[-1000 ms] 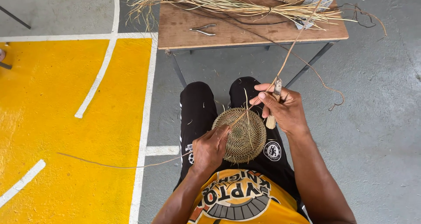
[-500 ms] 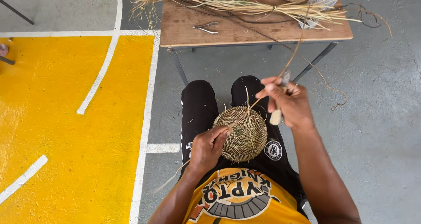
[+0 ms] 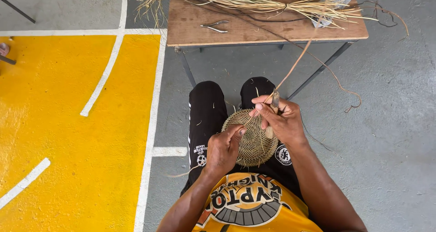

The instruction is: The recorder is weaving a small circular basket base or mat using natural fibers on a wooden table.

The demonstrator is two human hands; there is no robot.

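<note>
In the head view, the left hand (image 3: pixel 223 146) grips the near edge of a round, flat, coiled disc of tan woven straw (image 3: pixel 250 139) resting on the person's lap, its fingers curled and pressed against the rim. The right hand (image 3: pixel 280 120) pinches a long thin brown fibre strand (image 3: pixel 297 61) together with a small pale-handled tool (image 3: pixel 270 131) just above the disc, the strand running up toward the wooden table (image 3: pixel 236 30). Judging by its size, the disc is only a tightly coiled base with no sides raised, and a loose bundle of dry straw (image 3: pixel 254 2) and metal pliers (image 3: pixel 215 27) lie on the table, so much weaving seems left.
</note>
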